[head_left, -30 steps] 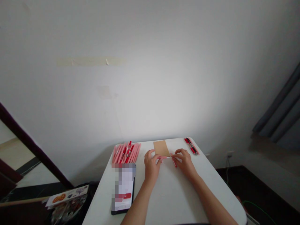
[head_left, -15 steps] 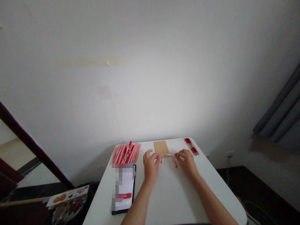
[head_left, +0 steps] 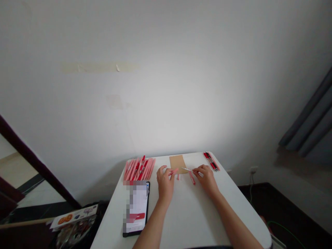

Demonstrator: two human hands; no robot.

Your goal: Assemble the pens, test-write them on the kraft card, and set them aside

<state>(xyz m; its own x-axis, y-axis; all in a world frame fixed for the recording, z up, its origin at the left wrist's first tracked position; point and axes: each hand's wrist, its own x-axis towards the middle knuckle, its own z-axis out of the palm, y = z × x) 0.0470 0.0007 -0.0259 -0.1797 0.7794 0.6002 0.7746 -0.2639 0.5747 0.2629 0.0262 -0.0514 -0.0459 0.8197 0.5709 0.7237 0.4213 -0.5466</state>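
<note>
My left hand [head_left: 165, 183] is closed on a pink pen barrel [head_left: 173, 171], which points to the right. My right hand [head_left: 206, 178] pinches a thin whitish pen refill [head_left: 187, 169], its narrow end toward the barrel. A gap separates refill and barrel. Just below the refill, a pink and red pen piece [head_left: 192, 178] lies on the white table [head_left: 192, 214], near my right fingers. A smaller pink piece [head_left: 178, 177] lies between the hands. Behind them is a flat brown card [head_left: 177, 161], partly under the refill in view.
Many pink and red pens [head_left: 140, 169] lie in a row at the back left. A phone [head_left: 137, 209] rests in front of them, its screen partly blurred. Several black, red and pink pens [head_left: 212, 161] lie at the back right corner. A wall [head_left: 166, 103] stands behind the table.
The refill and the pink barrel, which met between my hands before, are now apart. My left hand has moved slightly left with the barrel; my right hand has hardly moved.
</note>
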